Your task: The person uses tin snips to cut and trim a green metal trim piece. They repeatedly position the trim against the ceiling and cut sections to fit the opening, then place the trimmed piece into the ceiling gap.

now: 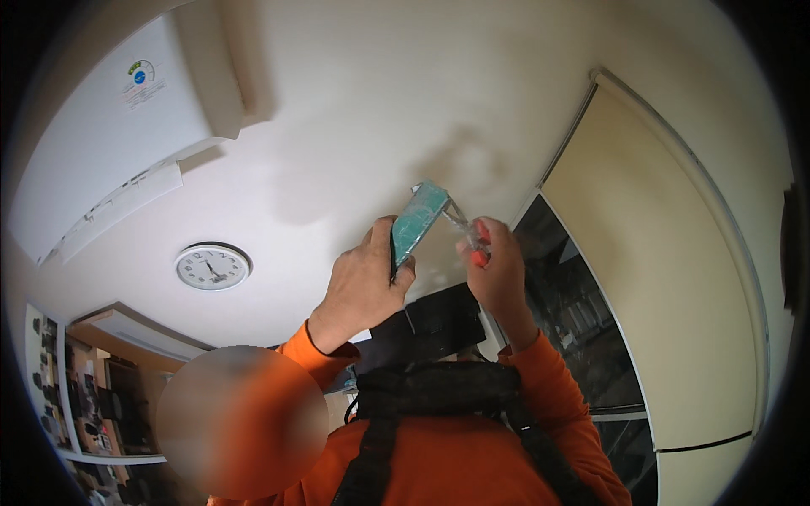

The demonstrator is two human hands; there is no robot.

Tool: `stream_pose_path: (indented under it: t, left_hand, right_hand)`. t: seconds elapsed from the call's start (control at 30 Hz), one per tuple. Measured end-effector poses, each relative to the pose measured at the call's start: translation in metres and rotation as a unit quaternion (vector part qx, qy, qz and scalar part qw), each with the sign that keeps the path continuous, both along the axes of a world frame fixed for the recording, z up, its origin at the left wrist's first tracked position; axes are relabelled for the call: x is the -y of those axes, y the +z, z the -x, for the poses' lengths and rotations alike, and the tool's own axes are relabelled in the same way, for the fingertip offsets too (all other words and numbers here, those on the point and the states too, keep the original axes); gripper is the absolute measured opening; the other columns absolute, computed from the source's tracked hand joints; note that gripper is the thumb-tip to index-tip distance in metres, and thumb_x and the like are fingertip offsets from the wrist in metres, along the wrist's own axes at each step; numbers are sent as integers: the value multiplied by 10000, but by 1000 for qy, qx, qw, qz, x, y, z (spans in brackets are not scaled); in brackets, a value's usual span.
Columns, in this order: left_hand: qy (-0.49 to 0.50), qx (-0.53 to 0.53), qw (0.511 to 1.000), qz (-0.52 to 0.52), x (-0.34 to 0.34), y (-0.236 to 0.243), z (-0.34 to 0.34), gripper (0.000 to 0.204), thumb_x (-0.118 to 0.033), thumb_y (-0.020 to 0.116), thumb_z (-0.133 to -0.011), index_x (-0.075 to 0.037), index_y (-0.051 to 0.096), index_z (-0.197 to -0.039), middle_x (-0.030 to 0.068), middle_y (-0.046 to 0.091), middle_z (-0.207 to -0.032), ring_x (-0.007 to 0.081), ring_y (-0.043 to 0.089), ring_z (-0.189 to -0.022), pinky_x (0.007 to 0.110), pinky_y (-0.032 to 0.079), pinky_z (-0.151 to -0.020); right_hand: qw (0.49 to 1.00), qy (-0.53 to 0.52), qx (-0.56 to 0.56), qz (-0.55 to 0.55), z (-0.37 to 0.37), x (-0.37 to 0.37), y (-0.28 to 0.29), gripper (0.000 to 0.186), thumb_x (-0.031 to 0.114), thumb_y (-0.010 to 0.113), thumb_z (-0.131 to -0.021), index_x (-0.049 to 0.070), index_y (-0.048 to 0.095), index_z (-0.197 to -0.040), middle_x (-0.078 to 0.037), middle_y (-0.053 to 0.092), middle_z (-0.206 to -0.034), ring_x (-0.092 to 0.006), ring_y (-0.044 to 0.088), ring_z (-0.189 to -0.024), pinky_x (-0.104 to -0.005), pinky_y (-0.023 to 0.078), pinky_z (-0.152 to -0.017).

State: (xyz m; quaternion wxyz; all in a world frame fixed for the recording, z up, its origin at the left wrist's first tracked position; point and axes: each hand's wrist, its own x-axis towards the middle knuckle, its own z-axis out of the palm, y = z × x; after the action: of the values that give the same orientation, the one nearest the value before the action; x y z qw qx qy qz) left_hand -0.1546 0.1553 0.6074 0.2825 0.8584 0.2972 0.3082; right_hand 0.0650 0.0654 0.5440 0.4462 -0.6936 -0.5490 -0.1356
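so the left hand (pixel 364 282) has its fingers clamped on the lower end of a teal packet (pixel 420 221), long axis running up and to the right; right hand (pixel 498 266) sits just beside it, fingers closed on small red-handled scissors (pixel 474 239) whose blades point left at the packet's top corner

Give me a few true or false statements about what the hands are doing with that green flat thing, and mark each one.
1. The left hand grips a flat green packet. True.
2. The right hand rests on the wall clock. False: it is at the packet's clear wrap, away from the clock.
3. Both sleeves are orange. True.
4. The packet lies on a table. False: it is held up in the air.
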Motion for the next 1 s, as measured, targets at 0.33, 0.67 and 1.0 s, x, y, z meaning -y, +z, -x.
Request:
stream_pose_path:
  t: [0.33, 0.67, 1.0]
  left_hand:
    - [-115, 48, 987, 100, -30, 24, 10, 543, -235, 831, -896, -21, 497, -1267, 70, 624, -889, 189, 658, -755, 343, 530, -710]
    - [34, 151, 981, 116, -112, 111, 6, 635, -274, 865, -854, 97, 489, -1206, 160, 682, -876, 219, 721, -629, 346, 601, -583]
    - [34, 203, 979, -12, -118, 144, -3, 552, -267, 805, -873, 46, 524, -1231, 106, 684, -808, 179, 679, -640, 326, 557, -619]
  right_hand:
    - [976, 46, -195, 81, -2, -38, 5, 328, 175, 729, -952, 21, 634, -1225, -66, 690, -951, -133, 639, -859, -307, 530, -822]
    - [921, 146, -342, 119, 6, -15, 5, 402, 228, 714, -948, -6, 637, -1267, -104, 710, -1150, -193, 662, -1079, -333, 497, -967]
    - [936, 172, -288, 108, 20, 15, 2, 280, 92, 700, -953, -5, 650, -1211, -43, 670, -990, -127, 617, -899, -292, 502, -862]
